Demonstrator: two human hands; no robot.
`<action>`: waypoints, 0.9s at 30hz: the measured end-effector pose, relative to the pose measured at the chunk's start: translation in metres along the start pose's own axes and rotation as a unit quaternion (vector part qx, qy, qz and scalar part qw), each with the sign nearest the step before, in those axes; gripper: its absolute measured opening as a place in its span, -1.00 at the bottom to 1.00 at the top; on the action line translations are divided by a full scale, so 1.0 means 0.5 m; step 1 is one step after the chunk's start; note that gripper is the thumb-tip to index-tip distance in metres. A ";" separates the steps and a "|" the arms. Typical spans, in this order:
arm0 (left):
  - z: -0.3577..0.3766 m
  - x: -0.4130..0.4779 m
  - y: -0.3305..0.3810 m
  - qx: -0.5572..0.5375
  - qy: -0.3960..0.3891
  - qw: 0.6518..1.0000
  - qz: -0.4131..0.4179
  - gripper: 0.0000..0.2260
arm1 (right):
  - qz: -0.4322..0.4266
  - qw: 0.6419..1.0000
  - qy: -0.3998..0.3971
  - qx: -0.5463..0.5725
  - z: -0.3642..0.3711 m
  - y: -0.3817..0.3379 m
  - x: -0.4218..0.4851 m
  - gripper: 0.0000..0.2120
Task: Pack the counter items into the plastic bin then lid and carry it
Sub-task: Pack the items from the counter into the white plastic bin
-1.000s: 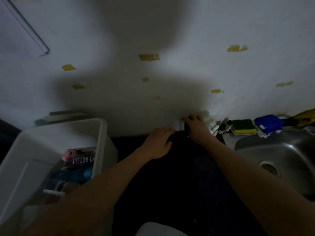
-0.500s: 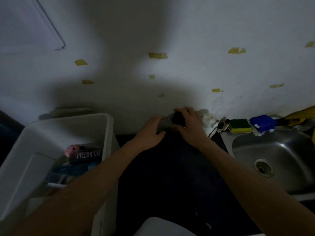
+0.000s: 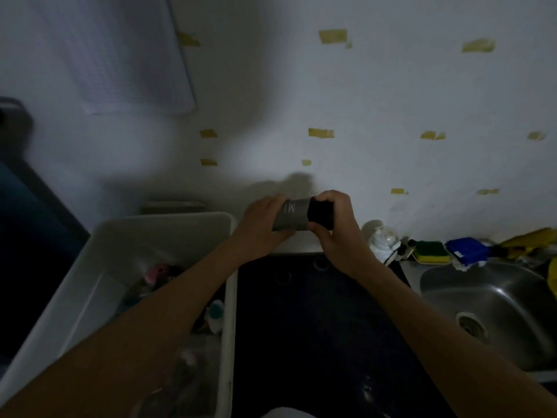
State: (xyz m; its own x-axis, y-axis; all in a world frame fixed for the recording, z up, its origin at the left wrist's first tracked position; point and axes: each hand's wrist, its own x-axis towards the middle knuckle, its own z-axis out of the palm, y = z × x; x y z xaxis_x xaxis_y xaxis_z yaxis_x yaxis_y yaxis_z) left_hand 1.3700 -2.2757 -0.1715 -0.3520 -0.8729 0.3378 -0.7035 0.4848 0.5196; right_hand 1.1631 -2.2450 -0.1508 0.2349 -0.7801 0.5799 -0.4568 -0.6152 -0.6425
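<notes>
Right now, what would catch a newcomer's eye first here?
A left hand and a right hand grip a grey cylindrical bottle with a black cap, held sideways near the white wall. To its left stands a partly filled white plastic bin; to its right, a steel sink.

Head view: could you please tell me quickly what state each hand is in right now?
Left hand: closed around the grey body of the bottle.
Right hand: closed around its black cap.

a home kitchen: steel sink (image 3: 494,300), sponge (image 3: 431,251), dark cooktop (image 3: 316,327).
</notes>
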 end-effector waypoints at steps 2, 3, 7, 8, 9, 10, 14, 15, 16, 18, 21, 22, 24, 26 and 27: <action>-0.032 -0.017 -0.019 0.026 0.008 1.000 0.001 -0.34 | 0.007 1.000 -0.011 0.014 0.025 -0.025 0.005 -0.59; -0.054 -0.033 -0.036 0.036 0.011 0.999 0.000 -0.33 | 0.009 0.999 -0.022 0.024 0.048 -0.041 0.008 -0.59; -0.112 -0.086 -0.077 0.056 0.018 0.998 -0.010 -0.34 | 0.021 0.997 -0.060 0.035 0.110 -0.071 0.013 -0.58; -0.127 -0.105 -0.092 0.058 0.019 0.998 -0.020 -0.35 | 0.026 0.996 -0.076 0.035 0.132 -0.080 0.015 -0.57; -0.137 -0.122 -0.107 0.060 0.018 0.998 -0.031 -0.36 | 0.031 0.995 -0.092 0.034 0.150 -0.086 0.015 -0.57; -0.149 -0.145 -0.126 0.062 0.020 0.997 -0.043 -0.35 | 0.036 0.993 -0.107 0.028 0.174 -0.094 0.017 -0.56; -0.176 -0.216 -0.189 0.048 0.013 0.995 -0.088 -0.34 | 0.039 0.988 -0.151 0.005 0.247 -0.123 0.016 -0.56; -0.183 -0.237 -0.204 0.038 0.009 0.994 -0.103 -0.34 | 0.041 0.985 -0.166 0.001 0.269 -0.134 0.015 -0.56; -0.187 -0.255 -0.220 0.026 0.005 0.992 -0.120 -0.34 | 0.046 0.982 -0.180 -0.007 0.287 -0.144 0.012 -0.55; -0.189 -0.287 -0.246 -0.002 -0.002 0.991 -0.132 -0.37 | 0.061 0.976 -0.206 -0.026 0.317 -0.158 0.007 -0.55; -0.192 -0.335 -0.287 -0.014 -0.014 0.988 -0.151 -0.41 | 0.099 0.961 -0.250 -0.057 0.361 -0.173 -0.005 -0.56; -0.190 -0.349 -0.302 -0.010 -0.020 0.987 -0.159 -0.40 | 0.104 0.957 -0.262 -0.068 0.374 -0.174 -0.011 -0.57; -0.190 -0.373 -0.321 0.011 -0.026 0.986 -0.165 -0.37 | 0.109 0.950 -0.280 -0.085 0.400 -0.175 -0.022 -0.57; -0.190 -0.396 -0.341 0.024 -0.035 0.985 -0.168 -0.38 | 0.111 0.942 -0.301 -0.099 0.429 -0.177 -0.032 -0.57; -0.190 -0.405 -0.345 0.026 -0.039 0.984 -0.171 -0.40 | 0.112 0.938 -0.311 -0.108 0.441 -0.178 -0.033 -0.57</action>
State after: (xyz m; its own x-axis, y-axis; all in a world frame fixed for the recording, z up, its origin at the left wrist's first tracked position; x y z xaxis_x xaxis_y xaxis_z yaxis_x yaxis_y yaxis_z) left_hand 1.6212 -2.1774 -0.2548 -0.1336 -0.9871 0.0882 -0.8191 0.1600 0.5508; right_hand 1.3889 -2.2023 -0.2135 0.5371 -0.8435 -0.0049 -0.7015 -0.4434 -0.5578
